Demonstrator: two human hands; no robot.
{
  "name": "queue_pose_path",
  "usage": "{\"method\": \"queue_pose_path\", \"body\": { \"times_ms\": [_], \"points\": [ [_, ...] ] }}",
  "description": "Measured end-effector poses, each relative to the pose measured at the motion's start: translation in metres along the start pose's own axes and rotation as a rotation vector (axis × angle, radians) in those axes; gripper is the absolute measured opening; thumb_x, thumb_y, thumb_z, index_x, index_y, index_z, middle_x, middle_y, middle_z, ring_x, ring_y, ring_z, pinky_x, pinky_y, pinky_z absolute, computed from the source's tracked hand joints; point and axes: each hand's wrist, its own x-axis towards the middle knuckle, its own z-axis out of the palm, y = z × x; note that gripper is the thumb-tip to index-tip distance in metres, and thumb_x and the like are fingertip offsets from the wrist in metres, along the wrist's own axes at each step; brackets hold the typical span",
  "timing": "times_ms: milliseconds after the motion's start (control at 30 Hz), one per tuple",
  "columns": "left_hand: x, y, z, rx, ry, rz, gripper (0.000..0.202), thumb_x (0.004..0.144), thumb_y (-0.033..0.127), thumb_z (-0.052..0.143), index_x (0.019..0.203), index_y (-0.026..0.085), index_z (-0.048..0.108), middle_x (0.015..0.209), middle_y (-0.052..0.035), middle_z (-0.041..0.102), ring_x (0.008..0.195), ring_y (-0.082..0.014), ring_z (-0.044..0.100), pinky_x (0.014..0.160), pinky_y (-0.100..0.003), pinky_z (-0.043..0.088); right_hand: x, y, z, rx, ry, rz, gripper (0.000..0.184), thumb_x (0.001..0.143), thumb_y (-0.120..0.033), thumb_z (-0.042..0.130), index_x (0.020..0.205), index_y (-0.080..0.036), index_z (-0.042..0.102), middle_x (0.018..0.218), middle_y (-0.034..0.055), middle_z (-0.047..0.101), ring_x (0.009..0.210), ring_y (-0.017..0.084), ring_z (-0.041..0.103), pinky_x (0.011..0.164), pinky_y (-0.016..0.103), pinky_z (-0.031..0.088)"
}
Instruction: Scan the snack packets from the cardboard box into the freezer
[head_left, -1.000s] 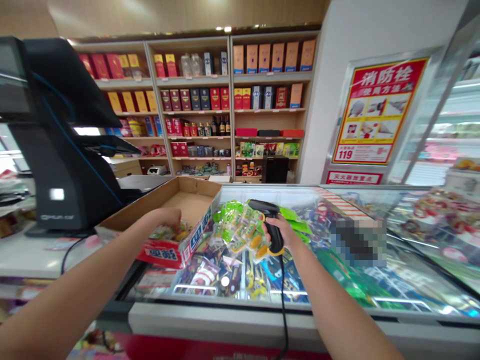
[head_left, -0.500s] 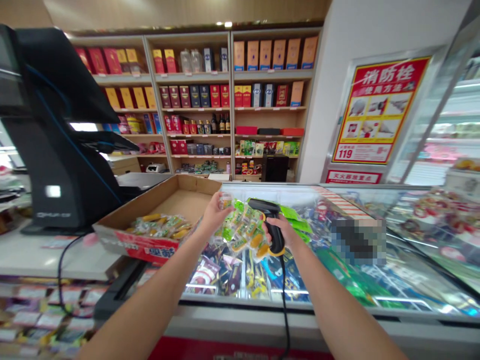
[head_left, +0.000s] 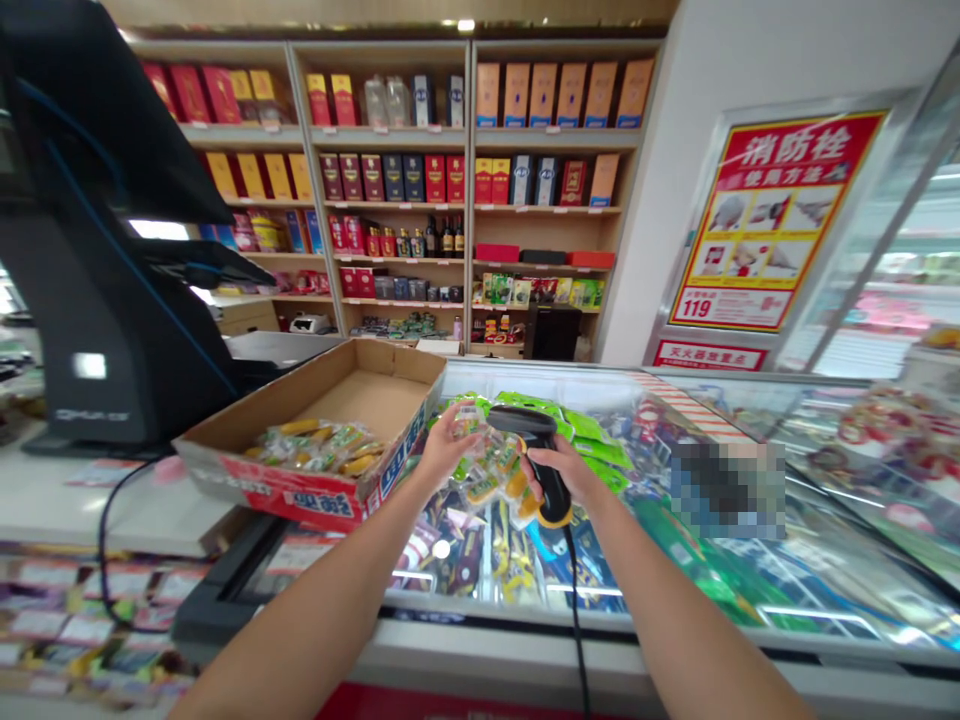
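Observation:
My left hand (head_left: 445,448) pinches a small clear plastic packet (head_left: 470,414) over the glass-topped freezer. Several clear packets with yellow contents (head_left: 484,487) lie or hang just below it; I cannot tell whether they are joined to the held one. My right hand (head_left: 568,468) is wrapped round the handle of a black corded barcode scanner (head_left: 523,424). The scanner's head points left, close to the held packet, and its cord runs down the freezer front. Left of my hands, an open cardboard box (head_left: 277,490) holds more yellow packets (head_left: 330,447).
A black checkout terminal (head_left: 112,300) stands on the white counter (head_left: 45,500) at left. Green bags (head_left: 596,435) lie behind the scanner, and frozen goods show through the freezer glass (head_left: 660,580). Shelves of boxed goods (head_left: 397,180) line the back wall, beside a red poster (head_left: 776,220).
My left hand and its packet have moved slightly right and down, nearer the scanner. The scanner's head has shifted a little left. The whole view has tilted slightly.

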Motion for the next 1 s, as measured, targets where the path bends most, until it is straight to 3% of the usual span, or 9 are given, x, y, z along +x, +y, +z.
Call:
{"method": "queue_pose_path", "body": {
  "times_ms": [300, 500, 633, 733, 900, 1000],
  "points": [
    [0.003, -0.006, -0.001, 0.086, -0.040, 0.038, 0.074, 0.053, 0.020, 0.084, 0.122, 0.019, 0.059, 0.091, -0.0046, 0.072, 0.070, -0.0195, 0.071, 0.064, -0.031, 0.060, -0.001, -0.001, -0.001, -0.012, -0.006, 0.019, 0.029, 0.070, -0.039, 0.070, 0.081, -0.015, 0.057, 0.053, -0.0018, 0.060, 0.035, 0.012, 0.054, 0.034, 0.023, 0.046],
    [0.002, -0.006, 0.000, 0.097, -0.059, 0.068, 0.070, 0.056, 0.020, 0.082, 0.121, 0.019, 0.057, 0.090, -0.0024, 0.070, 0.077, -0.0196, 0.071, 0.075, -0.036, 0.061, -0.001, -0.001, 0.000, -0.012, -0.002, 0.021, 0.030, 0.069, -0.040, 0.070, 0.080, -0.015, 0.058, 0.053, -0.0010, 0.060, 0.035, 0.012, 0.054, 0.034, 0.022, 0.045],
    [0.002, -0.003, 0.000, 0.138, -0.057, 0.088, 0.066, 0.058, 0.024, 0.081, 0.119, 0.019, 0.057, 0.091, -0.0026, 0.070, 0.075, -0.0182, 0.069, 0.072, -0.034, 0.060, -0.002, -0.004, 0.000, 0.003, 0.002, 0.009, 0.031, 0.069, -0.040, 0.070, 0.084, -0.015, 0.059, 0.055, -0.0013, 0.060, 0.037, 0.012, 0.055, 0.034, 0.022, 0.045],
    [0.003, 0.000, -0.002, 0.256, -0.043, 0.139, 0.053, 0.062, 0.030, 0.078, 0.111, 0.017, 0.061, 0.083, -0.0016, 0.069, 0.071, -0.0159, 0.066, 0.068, -0.029, 0.056, -0.002, -0.003, -0.001, 0.002, -0.007, 0.003, 0.033, 0.069, -0.040, 0.070, 0.087, -0.015, 0.059, 0.056, -0.0013, 0.061, 0.037, 0.012, 0.054, 0.034, 0.022, 0.045],
    [0.001, 0.004, -0.007, 0.529, -0.005, 0.198, 0.024, 0.068, 0.035, 0.070, 0.080, 0.016, 0.064, 0.066, 0.0008, 0.063, 0.063, -0.0134, 0.060, 0.061, -0.023, 0.047, 0.001, 0.001, -0.003, -0.003, -0.008, -0.013, 0.033, 0.070, -0.040, 0.070, 0.088, -0.014, 0.059, 0.055, -0.0009, 0.060, 0.036, 0.013, 0.055, 0.034, 0.023, 0.046],
    [0.000, 0.007, -0.011, 0.690, 0.013, 0.204, 0.021, 0.068, 0.032, 0.068, 0.080, 0.015, 0.066, 0.062, 0.0025, 0.060, 0.059, -0.0119, 0.055, 0.058, -0.022, 0.043, 0.001, 0.002, -0.003, -0.004, 0.002, -0.019, 0.033, 0.071, -0.040, 0.070, 0.088, -0.014, 0.059, 0.055, -0.0009, 0.061, 0.036, 0.013, 0.055, 0.034, 0.023, 0.046]
  ]
}}
